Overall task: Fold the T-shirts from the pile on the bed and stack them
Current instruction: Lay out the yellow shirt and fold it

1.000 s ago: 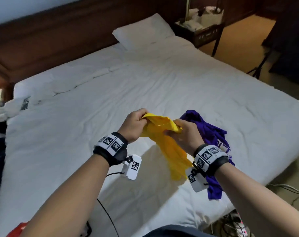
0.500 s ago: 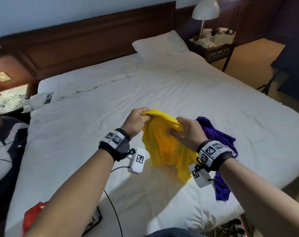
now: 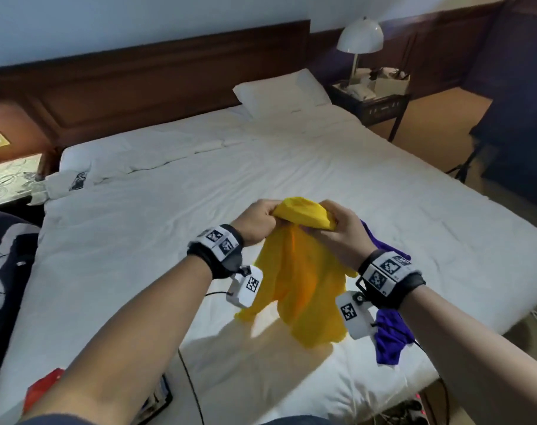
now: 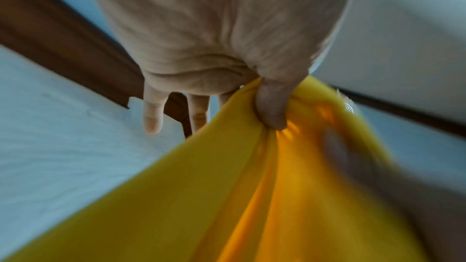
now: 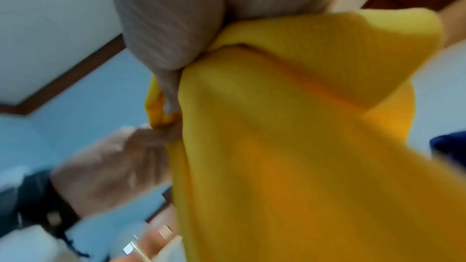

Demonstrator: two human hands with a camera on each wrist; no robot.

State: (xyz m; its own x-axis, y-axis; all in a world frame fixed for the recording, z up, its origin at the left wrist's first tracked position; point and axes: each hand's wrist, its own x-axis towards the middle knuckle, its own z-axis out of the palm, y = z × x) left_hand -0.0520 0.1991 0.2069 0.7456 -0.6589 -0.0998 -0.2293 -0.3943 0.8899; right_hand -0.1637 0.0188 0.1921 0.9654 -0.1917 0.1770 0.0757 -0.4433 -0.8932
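Both forearms reach forward over the near part of the bed, wrists raised and close together, each wearing a black band with printed markers. The left hand pinches the top edge of the yellow T-shirt between thumb and forefinger; in the left wrist view the thumb presses into the cloth while the other fingers hang straighter and apart from it. The right hand has its grip clenched on the same upper edge just beside the left, fingers curled round a bunched fold (the right wrist view is blurred, but cloth wraps over the fingers there). The shirt hangs below the two hands, crumpled and uneven, its lower hem near the sheet; whether it touches cannot be told. A purple T-shirt lies in a heap on the bed under the right wrist, at the mattress edge. A pillow sits at the headboard, and a lamp stands on the nightstand beyond.
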